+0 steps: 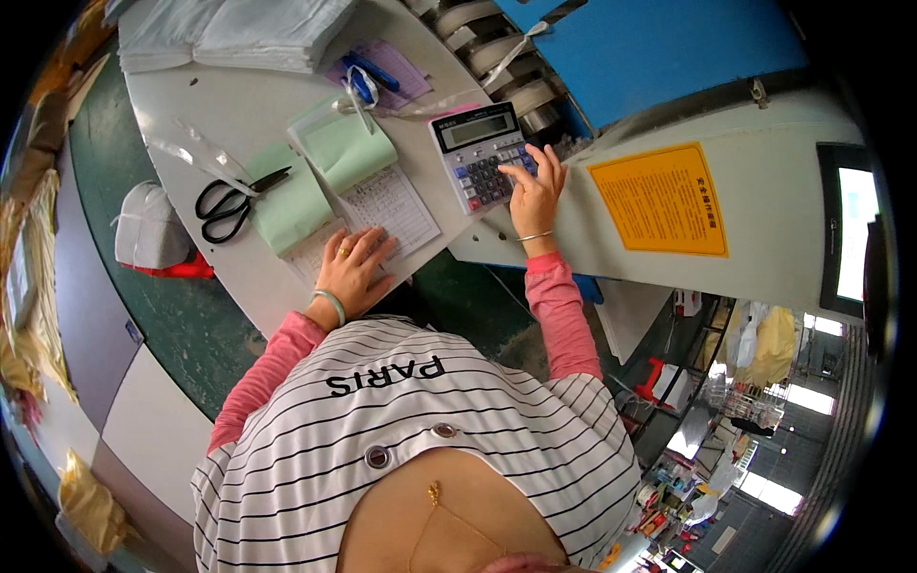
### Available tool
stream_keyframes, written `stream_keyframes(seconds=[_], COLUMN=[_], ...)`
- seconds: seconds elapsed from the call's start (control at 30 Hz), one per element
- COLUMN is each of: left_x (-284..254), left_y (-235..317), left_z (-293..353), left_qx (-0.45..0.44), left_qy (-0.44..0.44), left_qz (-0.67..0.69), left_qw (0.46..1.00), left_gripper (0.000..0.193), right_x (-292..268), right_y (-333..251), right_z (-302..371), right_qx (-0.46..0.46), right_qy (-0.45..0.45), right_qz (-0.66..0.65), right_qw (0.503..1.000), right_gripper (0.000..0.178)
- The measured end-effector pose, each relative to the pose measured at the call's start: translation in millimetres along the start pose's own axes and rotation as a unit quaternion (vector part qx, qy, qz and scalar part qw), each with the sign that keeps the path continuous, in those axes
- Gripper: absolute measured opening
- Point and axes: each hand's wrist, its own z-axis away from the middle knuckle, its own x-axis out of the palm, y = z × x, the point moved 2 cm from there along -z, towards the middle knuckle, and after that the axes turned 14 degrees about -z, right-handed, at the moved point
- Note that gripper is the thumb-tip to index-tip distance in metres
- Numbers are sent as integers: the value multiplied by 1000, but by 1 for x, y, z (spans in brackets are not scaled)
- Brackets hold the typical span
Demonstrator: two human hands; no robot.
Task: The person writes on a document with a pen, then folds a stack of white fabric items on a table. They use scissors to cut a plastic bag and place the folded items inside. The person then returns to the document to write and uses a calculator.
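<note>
My left hand point(353, 270), with a ring and a bracelet, lies flat with its fingers spread over the lower edge of a form pad point(406, 212). Green cover sheets point(342, 143) are folded back on the pad's upper part. My right hand point(535, 196) hovers at the right side of a grey desk calculator point(479, 158), its fingers bent apart over the keys; whether a fingertip presses a key I cannot tell. Black-handled scissors point(229, 208) rest partly on the green paper, left of my left hand.
White folded bags point(244, 33) are stacked at the table's far left. Blue-handled snips point(371, 76) lie on purple paper point(411, 72). A machine panel with an orange sign point(661, 201) borders the right side. A white wrapped bundle point(151, 229) sits beyond the table's left edge.
</note>
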Motion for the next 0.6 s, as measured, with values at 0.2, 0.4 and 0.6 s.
stream_keyframes(seconds=[0.2, 0.4, 0.6], left_x=[-3, -1, -2], left_y=[1, 0, 1], left_z=[-1, -1, -1], left_qx=[1, -4, 0], left_qy=[-4, -10, -7], left_qz=[-1, 5, 6], left_qw=[1000, 1000, 1000], left_gripper=[57, 59, 59], right_x=[8, 7, 1], right_y=[-5, -5, -9], right_z=[-2, 4, 12], right_qx=[-7, -30, -34], right_qy=[8, 10, 24], right_qz=[-26, -43, -63], right_qw=[1000, 999, 997], right_gripper=[28, 24, 21])
